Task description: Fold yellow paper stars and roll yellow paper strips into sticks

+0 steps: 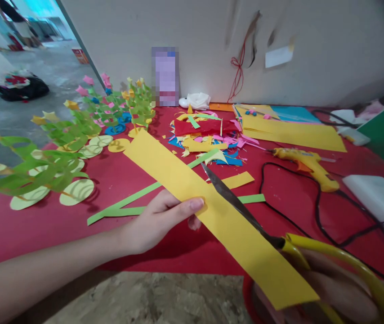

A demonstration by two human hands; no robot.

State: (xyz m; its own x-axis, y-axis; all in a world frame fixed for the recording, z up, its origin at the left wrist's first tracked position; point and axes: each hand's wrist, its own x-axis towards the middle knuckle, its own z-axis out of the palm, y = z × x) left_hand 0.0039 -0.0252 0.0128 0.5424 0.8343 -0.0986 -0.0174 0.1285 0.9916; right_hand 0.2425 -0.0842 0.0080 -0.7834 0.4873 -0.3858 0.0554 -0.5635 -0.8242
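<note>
A long yellow paper strip (165, 166) slants across the middle of the view. My left hand (168, 216) pinches it near its middle, thumb on top and fingers beneath. My right hand (337, 283) is wrapped round the yellow handles of a pair of scissors (235, 202). The dark blade lies along the strip's right edge, its tip pointing up and left. The strip's lower end covers part of the handles and of my right hand. Below the strip, green paper strips (138, 194) and a shorter yellow paper piece (235, 181) lie on the red table (121, 243).
Paper flower stands (73, 130) with green curled stems line the left side. Coloured paper scraps (208, 135) are heaped at the back. To the right lie yellow sheets (300, 135), a yellow glue gun (305, 164), black cable (316, 216) and a white block (377, 202). A person (16, 20) stands far back left.
</note>
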